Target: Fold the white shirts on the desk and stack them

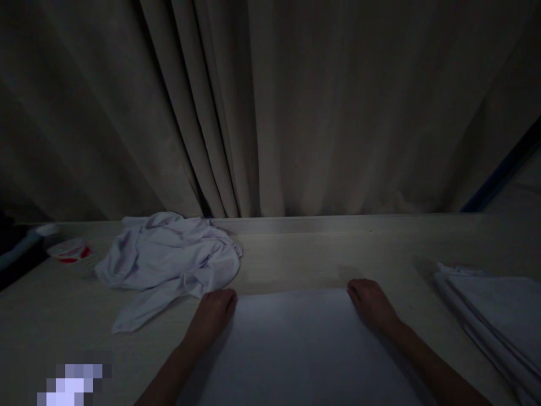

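Observation:
A pale, smooth cloth (291, 344) stretches between my two hands, its far edge drawn nearly straight. My left hand (214, 309) is closed on the cloth's far left corner. At the far right corner, my right hand (370, 299) grips the same cloth with its fingers curled in. The near part of the cloth runs out of the bottom of the view. Just beyond my left hand, a crumpled white cloth (173, 254) lies in a loose heap.
Folded white cloths (499, 310) lie stacked at the right. A small white and red item (70, 251) and dark things (19, 254) are at the far left. Behind the pale surface (296, 256) hangs a brownish curtain (313, 113). A pixelated bright patch covers the lower left.

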`<state>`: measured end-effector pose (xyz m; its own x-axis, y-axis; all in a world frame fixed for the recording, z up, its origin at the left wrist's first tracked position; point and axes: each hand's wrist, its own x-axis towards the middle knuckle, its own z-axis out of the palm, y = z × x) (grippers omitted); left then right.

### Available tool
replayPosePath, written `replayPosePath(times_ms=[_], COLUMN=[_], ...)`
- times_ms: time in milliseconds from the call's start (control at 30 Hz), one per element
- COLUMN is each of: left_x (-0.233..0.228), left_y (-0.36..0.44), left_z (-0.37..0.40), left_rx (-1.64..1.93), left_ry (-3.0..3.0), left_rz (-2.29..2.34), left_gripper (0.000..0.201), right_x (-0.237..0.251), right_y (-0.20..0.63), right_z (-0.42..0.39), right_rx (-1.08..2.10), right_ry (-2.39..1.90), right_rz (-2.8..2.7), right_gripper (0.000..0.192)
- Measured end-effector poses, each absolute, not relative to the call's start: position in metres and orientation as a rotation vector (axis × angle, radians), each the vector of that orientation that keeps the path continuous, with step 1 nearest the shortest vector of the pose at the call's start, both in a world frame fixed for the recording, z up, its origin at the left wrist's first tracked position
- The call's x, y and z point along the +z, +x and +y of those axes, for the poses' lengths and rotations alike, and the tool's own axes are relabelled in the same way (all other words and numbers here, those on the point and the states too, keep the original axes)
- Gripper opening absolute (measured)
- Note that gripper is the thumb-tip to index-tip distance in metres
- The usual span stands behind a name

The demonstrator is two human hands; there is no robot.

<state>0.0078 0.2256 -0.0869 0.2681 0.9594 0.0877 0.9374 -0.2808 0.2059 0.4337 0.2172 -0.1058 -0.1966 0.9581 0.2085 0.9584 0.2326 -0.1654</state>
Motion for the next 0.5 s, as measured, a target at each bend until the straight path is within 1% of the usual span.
replayPosePath(times_ms=[133,367,500], left_x=[-0.091,-0.122,-0.119], left_y=[0.008,0.020,0.023], left_z=[0.236,0.245,0.241], left_rx=[0.335,0.354,0.372], left_ry=[2.431,2.439,2.416], left_rz=[1.822,1.966,2.099], left_gripper=[0.029,0.027,0.029], right_x=[-0.105,-0.133,-0.133], right_y=[0.430,0.417,0.415], right_z=[0.231,0.242,0.242], right_rx=[-0.036,-0.132,-0.176], right_ry=[-1.858,-2.001,-2.056], right_rz=[-2.279,-2.209,-2.156], right_gripper=[0.023,0.024,0.022])
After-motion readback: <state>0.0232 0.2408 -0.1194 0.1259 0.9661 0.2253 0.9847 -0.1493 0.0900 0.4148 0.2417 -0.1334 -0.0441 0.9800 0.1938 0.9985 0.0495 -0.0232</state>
